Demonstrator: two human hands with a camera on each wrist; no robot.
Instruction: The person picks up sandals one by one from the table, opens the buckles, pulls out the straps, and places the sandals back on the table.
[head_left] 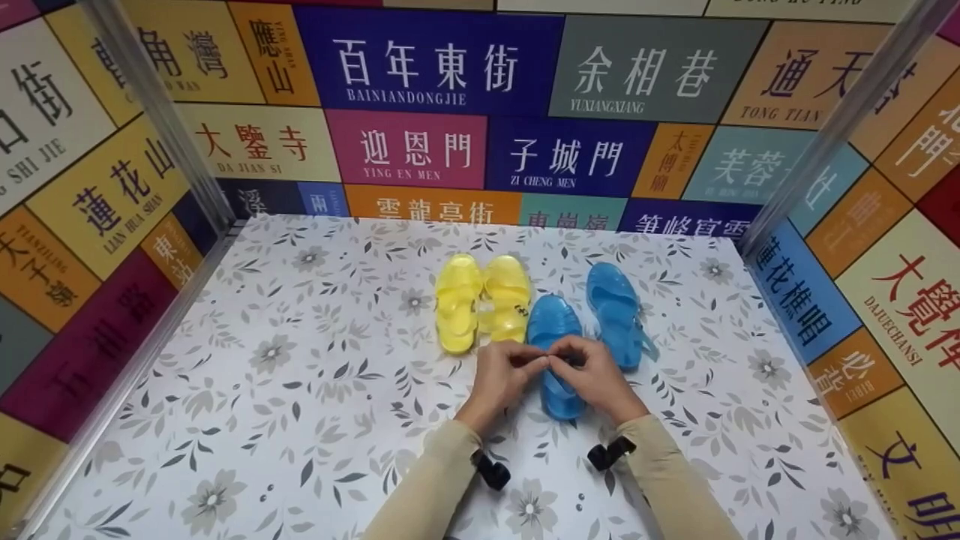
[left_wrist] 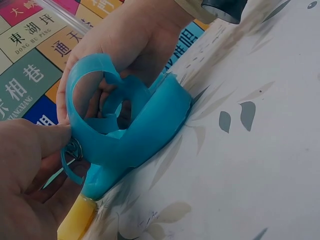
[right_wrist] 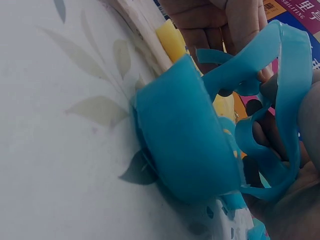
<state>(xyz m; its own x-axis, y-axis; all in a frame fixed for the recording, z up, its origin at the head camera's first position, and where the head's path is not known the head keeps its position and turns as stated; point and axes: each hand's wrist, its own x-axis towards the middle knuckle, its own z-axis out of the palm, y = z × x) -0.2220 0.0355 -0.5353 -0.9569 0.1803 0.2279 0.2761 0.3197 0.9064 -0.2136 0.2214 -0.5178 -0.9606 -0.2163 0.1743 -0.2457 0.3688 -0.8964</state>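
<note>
A translucent blue jelly sandal (head_left: 555, 316) stands sole down, toe pointing away, between both hands. My left hand (head_left: 498, 381) pinches its ankle strap at the left side. Close by the left thumb, the left wrist view shows a small metal buckle (left_wrist: 74, 148) and a curved strap end. My right hand (head_left: 602, 381) also pinches the strap from the right, its fingertips meeting the left ones in the head view. The strap (right_wrist: 294, 95) rises in a loop above the heel. Fingers partly cover the fastening, so whether it is fastened cannot be told.
The matching blue sandal (head_left: 612, 289) lies to the right, its strap sticking out sideways. A yellow pair, with a left sandal (head_left: 456, 279) and a right sandal (head_left: 507, 276), stands left of the hands. Printed panels (head_left: 420, 60) wall the floral-covered table (head_left: 300, 420) at the back and sides.
</note>
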